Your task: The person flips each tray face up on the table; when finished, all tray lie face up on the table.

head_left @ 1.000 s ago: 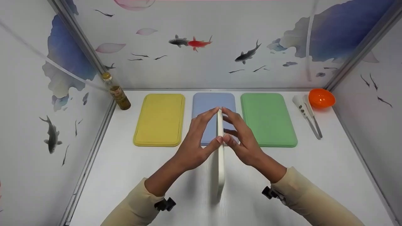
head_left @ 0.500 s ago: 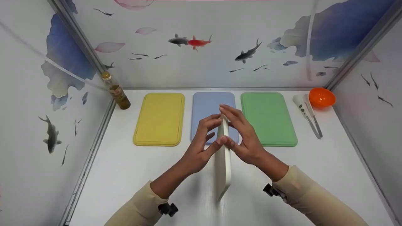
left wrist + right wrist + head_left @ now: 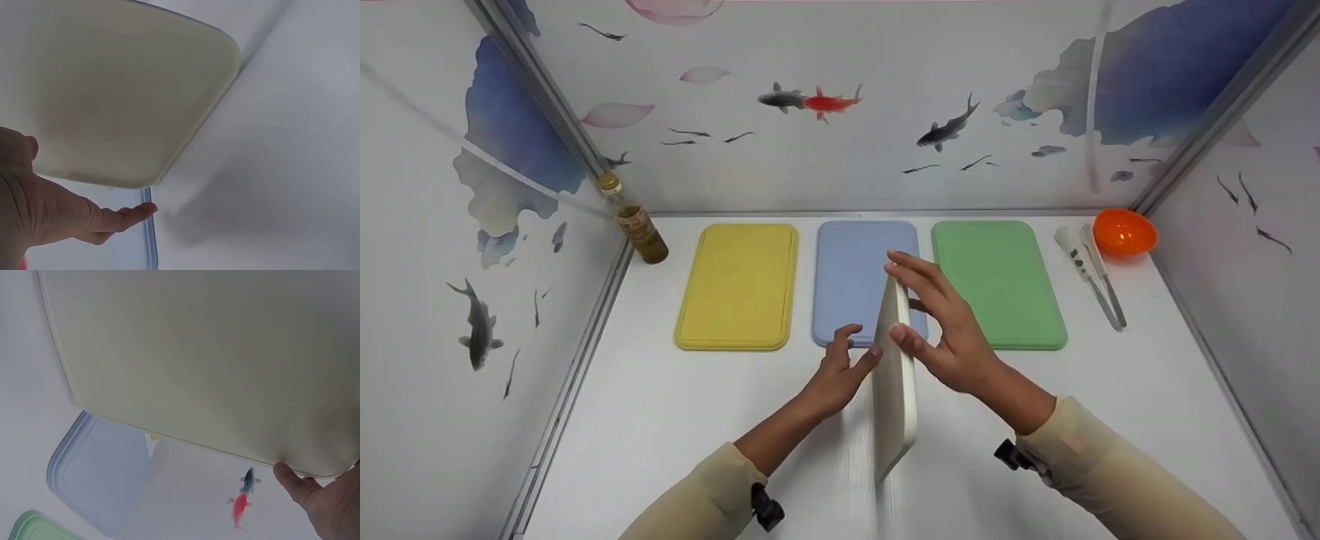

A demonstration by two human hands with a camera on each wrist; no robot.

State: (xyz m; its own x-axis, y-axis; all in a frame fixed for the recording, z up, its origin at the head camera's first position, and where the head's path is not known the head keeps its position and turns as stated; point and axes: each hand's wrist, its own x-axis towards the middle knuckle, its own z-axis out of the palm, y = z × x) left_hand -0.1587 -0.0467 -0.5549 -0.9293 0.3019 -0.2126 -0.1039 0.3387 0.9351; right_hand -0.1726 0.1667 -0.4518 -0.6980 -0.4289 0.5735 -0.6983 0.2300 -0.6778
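A cream cutting board [image 3: 894, 397] stands on its edge on the white table, its left face turned partly to the head view. My right hand [image 3: 952, 341] holds it by the upper far corner, with the thumb at the top edge and the fingers reaching over the far side. My left hand [image 3: 834, 379] is lower, beside the left face, its fingers loosely spread and its thumb tip right at the board. In the left wrist view that hand [image 3: 62, 208] lies below the board's face [image 3: 129, 95]. A blue cutting board [image 3: 862, 277] lies flat behind, partly covered.
A yellow board [image 3: 739, 289] lies at left and a green board [image 3: 997, 281] at right. A bottle [image 3: 637, 225] of brown liquid stands back left. At back right are an orange bowl [image 3: 1123, 234] and tongs [image 3: 1095, 277]. Printed walls enclose the table.
My left hand has come off the cream board's top edge and dropped down along its left face. The board has shifted slightly right and turned, showing more of that face; my right hand stays on it.
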